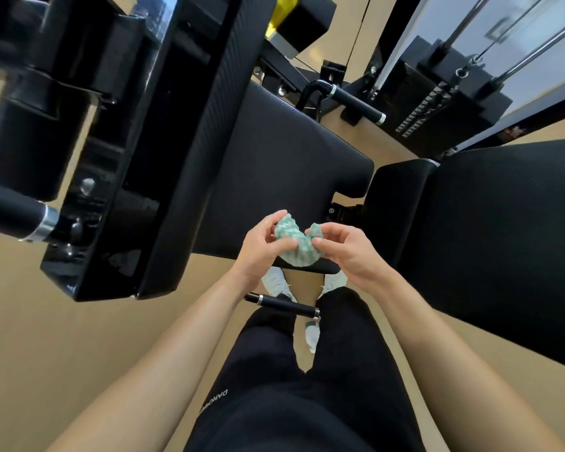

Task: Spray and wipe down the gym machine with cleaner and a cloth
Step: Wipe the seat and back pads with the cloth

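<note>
1. Cloth: green-and-white, bunched into a small wad, held in the air just over the near edge of the seat pad. It seems clear of the pad.
2. Hands: left hand pinches the wad's left side with thumb and curled fingertips. Right hand pinches the right end the same way. Both are narrow, both are on the cloth, and neither holds a bottle.
3. Seat pad: black and matte. It is too dark to tell whether any spray lies on it.
4. Left of the seat pad stands the tall ribbed back pad. Beyond the seat pad, to its right, is the weight stack.
5. Nearer the person than the seat pad is a short black grip bar. Below it on the floor lies a small white object with a teal top. It may be the cleaner; cannot confirm.
6. Step, by judgement: readying the cloth, bunching or refolding it for a fresh face. The wipe of this pad is not yet begun.
7. Next move calls for one hand to take the whole wad while the other lets go. The cloth then goes flat on the seat pad and is drawn across in overlapping strokes. If the pad is dry, cleaner goes on first.
</note>
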### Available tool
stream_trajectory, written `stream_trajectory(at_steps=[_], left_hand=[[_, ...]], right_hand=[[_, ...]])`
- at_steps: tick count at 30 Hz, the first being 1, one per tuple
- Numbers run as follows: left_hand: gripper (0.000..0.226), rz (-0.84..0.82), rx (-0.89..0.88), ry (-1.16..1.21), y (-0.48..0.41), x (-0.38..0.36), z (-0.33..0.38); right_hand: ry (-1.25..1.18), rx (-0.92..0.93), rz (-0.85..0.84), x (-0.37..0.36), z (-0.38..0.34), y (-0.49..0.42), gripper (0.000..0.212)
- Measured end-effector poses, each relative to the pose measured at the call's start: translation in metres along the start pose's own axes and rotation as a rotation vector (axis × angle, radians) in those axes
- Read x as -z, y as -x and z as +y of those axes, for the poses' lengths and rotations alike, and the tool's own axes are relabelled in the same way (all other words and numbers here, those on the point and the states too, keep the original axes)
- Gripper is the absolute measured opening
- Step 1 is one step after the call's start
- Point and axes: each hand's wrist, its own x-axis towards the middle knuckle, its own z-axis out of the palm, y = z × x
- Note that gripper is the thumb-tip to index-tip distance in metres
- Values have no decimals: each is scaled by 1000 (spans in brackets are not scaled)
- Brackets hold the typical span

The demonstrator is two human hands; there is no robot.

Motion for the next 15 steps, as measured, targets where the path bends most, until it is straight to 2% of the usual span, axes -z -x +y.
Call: stream_trajectory(at_steps=[2, 4, 6, 12, 15], left_hand=[[46, 18, 64, 65, -1, -2, 5], [22, 70, 41, 33, -6, -2, 5], [8, 119, 23, 41, -10, 0, 2], [14, 261, -32, -45, -15, -7, 6], [13, 309, -68, -133, -22, -11, 8]], right_hand=[[50, 15, 14, 3, -2, 2, 23], [65, 19, 41, 7, -4, 2, 26], [75, 14, 84, 13, -5, 0, 25], [283, 18, 309, 43, -6, -12, 24], [399, 40, 351, 55, -10, -24, 17]])
